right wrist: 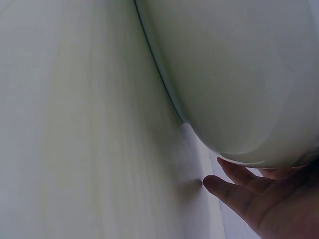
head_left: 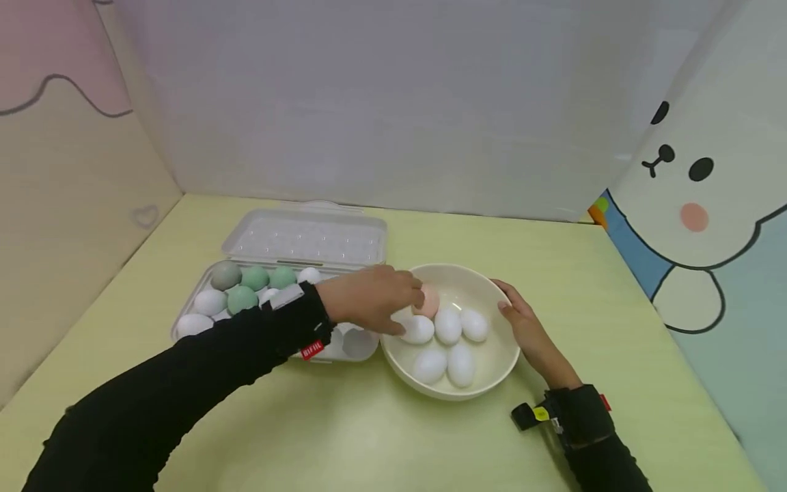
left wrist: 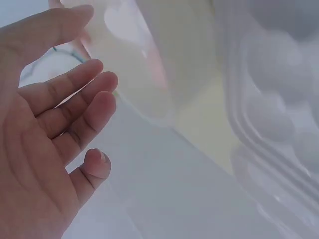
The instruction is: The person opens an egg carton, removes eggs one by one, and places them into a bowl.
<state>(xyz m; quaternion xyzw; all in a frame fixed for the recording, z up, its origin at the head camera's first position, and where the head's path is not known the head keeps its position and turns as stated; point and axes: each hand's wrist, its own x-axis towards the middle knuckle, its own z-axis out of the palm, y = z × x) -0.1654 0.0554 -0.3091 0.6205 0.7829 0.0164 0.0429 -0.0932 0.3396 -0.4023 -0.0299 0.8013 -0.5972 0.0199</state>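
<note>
Over the left side of a cream bowl (head_left: 492, 369), my left hand (head_left: 371, 297) reaches in with loosely curved fingers. Its thumb tip overlaps a white egg (head_left: 418, 329), and its fingertips are beside a pink egg (head_left: 428, 301). In the left wrist view nothing lies between the thumb and fingers of this hand (left wrist: 55, 119). Several more white eggs (head_left: 447, 326) lie in the bowl. My right hand (head_left: 535, 335) grips the bowl's right rim, thumb at the edge. The right wrist view shows its fingers (right wrist: 232, 191) along the bowl's outer wall (right wrist: 239, 74).
Left of the bowl stands an egg carton (head_left: 367, 350) with its clear lid (head_left: 304, 236) folded back. White eggs (head_left: 210, 301), green eggs (head_left: 242, 299) and a grey-green egg (head_left: 225, 275) sit in it, partly behind my left arm. Walls enclose the table (head_left: 369, 437) at the back and sides.
</note>
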